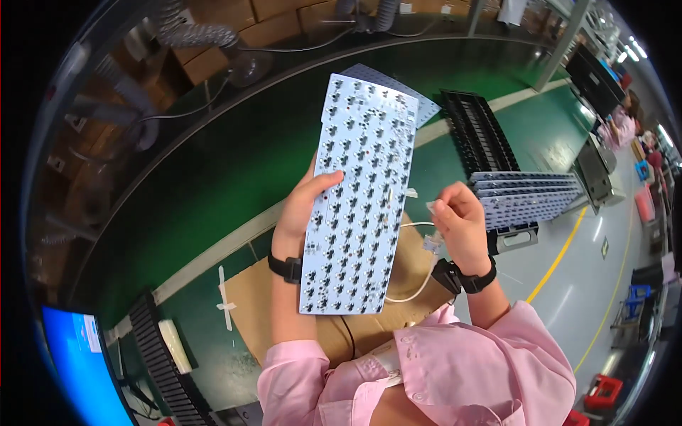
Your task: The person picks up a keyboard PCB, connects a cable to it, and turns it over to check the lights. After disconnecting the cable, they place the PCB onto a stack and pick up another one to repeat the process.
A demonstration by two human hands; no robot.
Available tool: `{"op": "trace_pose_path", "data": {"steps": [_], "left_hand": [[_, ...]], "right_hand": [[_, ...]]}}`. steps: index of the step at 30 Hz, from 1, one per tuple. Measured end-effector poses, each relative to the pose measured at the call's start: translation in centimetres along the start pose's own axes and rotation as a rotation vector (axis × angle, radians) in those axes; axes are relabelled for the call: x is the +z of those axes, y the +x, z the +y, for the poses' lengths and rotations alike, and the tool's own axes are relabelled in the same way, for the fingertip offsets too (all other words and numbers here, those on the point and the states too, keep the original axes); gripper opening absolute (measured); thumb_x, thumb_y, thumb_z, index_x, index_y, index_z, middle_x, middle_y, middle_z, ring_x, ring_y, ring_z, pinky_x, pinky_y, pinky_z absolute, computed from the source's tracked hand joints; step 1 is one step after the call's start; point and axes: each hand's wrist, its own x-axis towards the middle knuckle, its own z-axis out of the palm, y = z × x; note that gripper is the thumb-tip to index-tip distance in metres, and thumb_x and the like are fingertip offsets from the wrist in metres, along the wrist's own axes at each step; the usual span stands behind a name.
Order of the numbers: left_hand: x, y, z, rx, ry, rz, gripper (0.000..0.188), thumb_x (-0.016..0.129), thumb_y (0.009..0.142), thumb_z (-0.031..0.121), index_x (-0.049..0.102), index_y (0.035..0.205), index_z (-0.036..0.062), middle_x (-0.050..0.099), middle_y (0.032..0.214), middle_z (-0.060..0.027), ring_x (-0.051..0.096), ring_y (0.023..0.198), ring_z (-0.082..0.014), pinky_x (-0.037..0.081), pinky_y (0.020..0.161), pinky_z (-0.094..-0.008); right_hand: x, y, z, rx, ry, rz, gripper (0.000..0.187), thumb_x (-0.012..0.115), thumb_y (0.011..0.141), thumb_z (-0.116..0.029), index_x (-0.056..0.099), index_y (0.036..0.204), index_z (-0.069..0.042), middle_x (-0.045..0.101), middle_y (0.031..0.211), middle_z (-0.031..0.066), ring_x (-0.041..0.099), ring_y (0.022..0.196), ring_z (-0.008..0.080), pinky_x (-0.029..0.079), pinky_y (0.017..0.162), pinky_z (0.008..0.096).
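My left hand [297, 206] grips a long white keyboard circuit board [359, 206] by its left edge, thumb on the face that shows rows of small dark parts. The board is tilted up in front of me, above a sheet of brown cardboard [249, 302]. To its right, my right hand [462, 221] is closed in a pinch. A tiny whitish piece shows at its fingertips, too small to name. Just below those fingers hangs a white cable [419, 287] with a pale connector, and part of it passes behind the board.
Another circuit board [426, 106] lies behind the held one on the green bench. A black slotted rack [482, 131] and a row of upright boards [526, 199] stand at the right. At lower left are another black rack [160, 355] and a lit screen [78, 362].
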Motion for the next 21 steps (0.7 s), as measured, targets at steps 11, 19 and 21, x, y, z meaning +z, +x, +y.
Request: {"op": "trace_pose_path", "data": {"steps": [11,19,21], "left_hand": [[4.2,-0.5,-0.4,-0.057,-0.010,-0.088,0.066,0.047,0.081,0.008,0.016,0.139,0.0017,0.031,0.138,-0.0118,0.034,0.124,-0.0201,0.027,0.101,-0.0307],[4.8,-0.6,-0.8,-0.041,-0.002,-0.104,0.067,0.047,0.081,0.007,0.016,0.139,0.0022,0.030,0.138,-0.0125,0.033,0.124,-0.0210,0.026,0.102,-0.0316],[4.9,-0.5,-0.9,-0.046,0.004,-0.108,0.067,0.047,0.081,0.007,0.016,0.139,0.0022,0.030,0.138,-0.0127,0.034,0.124,-0.0213,0.026,0.102,-0.0317]], "right_hand": [[-0.4,-0.7,0.0,-0.275,-0.358,-0.015,0.008,0.060,0.074,0.007,0.057,0.079,0.001,0.053,0.077,0.0016,0.046,0.065,0.0064,0.036,0.057,0.0184],[0.1,-1.0,-0.6,-0.402,-0.582,0.005,0.011,0.062,0.068,0.011,0.059,0.075,0.002,0.055,0.077,0.0048,0.049,0.067,0.0089,0.036,0.057,0.0205],[-0.2,-1.0,-0.7,-0.390,-0.564,0.005,0.011,0.063,0.067,0.011,0.060,0.074,0.002,0.055,0.077,0.0053,0.049,0.067,0.0093,0.036,0.057,0.0207]]}}
